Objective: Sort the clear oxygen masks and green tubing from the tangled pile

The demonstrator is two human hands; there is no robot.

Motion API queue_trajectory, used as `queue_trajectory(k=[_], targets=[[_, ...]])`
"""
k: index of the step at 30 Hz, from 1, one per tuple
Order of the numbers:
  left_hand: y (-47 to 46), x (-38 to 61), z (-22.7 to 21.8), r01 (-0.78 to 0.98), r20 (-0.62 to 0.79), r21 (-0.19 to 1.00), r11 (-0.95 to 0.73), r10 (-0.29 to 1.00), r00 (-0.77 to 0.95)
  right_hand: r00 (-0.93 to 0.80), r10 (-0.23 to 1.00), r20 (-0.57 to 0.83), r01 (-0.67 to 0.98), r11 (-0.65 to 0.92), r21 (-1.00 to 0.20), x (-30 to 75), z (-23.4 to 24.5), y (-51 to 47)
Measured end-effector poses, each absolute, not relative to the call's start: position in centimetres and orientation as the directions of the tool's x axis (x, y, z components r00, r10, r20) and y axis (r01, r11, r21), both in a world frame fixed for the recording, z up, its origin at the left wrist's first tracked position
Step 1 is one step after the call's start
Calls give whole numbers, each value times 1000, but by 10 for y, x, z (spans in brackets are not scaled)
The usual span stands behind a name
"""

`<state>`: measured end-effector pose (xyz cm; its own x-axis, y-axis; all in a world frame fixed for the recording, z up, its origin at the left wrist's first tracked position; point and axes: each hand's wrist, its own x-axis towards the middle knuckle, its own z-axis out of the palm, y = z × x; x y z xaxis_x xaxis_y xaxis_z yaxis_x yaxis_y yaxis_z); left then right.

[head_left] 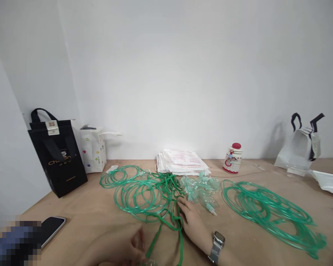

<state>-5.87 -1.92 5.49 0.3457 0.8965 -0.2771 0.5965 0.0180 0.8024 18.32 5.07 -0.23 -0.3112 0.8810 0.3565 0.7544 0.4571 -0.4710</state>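
Bags stand at the far left of our brown tabletop (80,207): one black with dark handles (65,175), one white with coloured dots (93,153). Nearer us lies a dark-screened, pale-edged phone (50,228). Next come loose coils of clear green plastic tubing (140,195).

Our left hand (134,242) sits low and blurred, fingers curled in beside a green strand and a clear piece cut off by the bottom edge; we cannot tell whether it grips either. The flat green bands (170,184) lie heaped at centre, before a stack of white printed packets (183,160), with strands trailing towards us between our hands. Our right hand (191,218) is half open, fingertips among those bands; whether it pinches one we cannot tell.

Right of it rest translucent green-tinted plastic masks (204,186), a white jar with a red lid (233,159) and more green tubing coils (266,210).

We judge the step in hand to be sorting the bands; the next move seems to call for freeing one strand gently, without dragging its neighbours.
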Motion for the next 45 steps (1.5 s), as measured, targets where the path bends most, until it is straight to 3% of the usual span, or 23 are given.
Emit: queue_trajectory(k=[3, 5, 8, 11, 15, 19, 24, 27, 30, 32, 35, 38, 41, 45], targets=[[-20, -53, 49, 653, -374, 757, 21, 834, 407, -206, 871, 447, 760, 430, -488, 187, -3, 55], [-21, -49, 46, 658, -386, 751, 50, 842, 377, -204, 838, 506, 688, 491, -535, 186, 5, 50], [-21, -43, 40, 623, -360, 777, 87, 874, 326, -327, 795, 511, 485, 606, -631, 181, 22, 34], [-13, -37, 33, 526, -273, 845, 93, 922, 274, -491, 773, 402, 346, 597, -724, 173, 32, 18], [2, -31, 22, 382, -243, 911, 157, 951, 189, -610, 732, 303, 378, 605, -701, 168, 27, 13], [11, -30, 14, 238, -280, 942, 238, 946, 162, -609, 712, 351, 349, 638, -687, 173, 24, 17], [16, -22, 2, 87, -235, 971, 224, 960, 150, -543, 735, 406, 285, 616, -734, 173, 30, 15], [19, -16, -6, 55, -185, 982, 179, 974, 128, -427, 817, 387, 246, 517, -820, 169, 24, 17], [15, -16, -6, 72, -92, 994, 85, 991, 93, -330, 909, 256, 63, 291, -955, 164, 14, 24], [8, -18, -1, 137, 49, 989, -58, 996, 72, -329, 932, 150, -73, 134, -988, 162, 11, 27], [-3, -20, 8, 363, 351, 859, -361, 931, 97, -352, 935, 48, -214, -30, -976, 161, 13, 27], [-7, -18, 12, 476, 445, 743, -470, 879, 174, -405, 914, -10, -320, -151, -935, 159, 17, 23], [-7, -17, 12, 478, 436, 752, -455, 886, 159, -355, 934, -31, -326, -155, -933, 159, 16, 23], [-6, -19, 9, 493, 481, 726, -479, 867, 133, -117, 992, 47, -195, 23, -980, 163, 8, 33]])
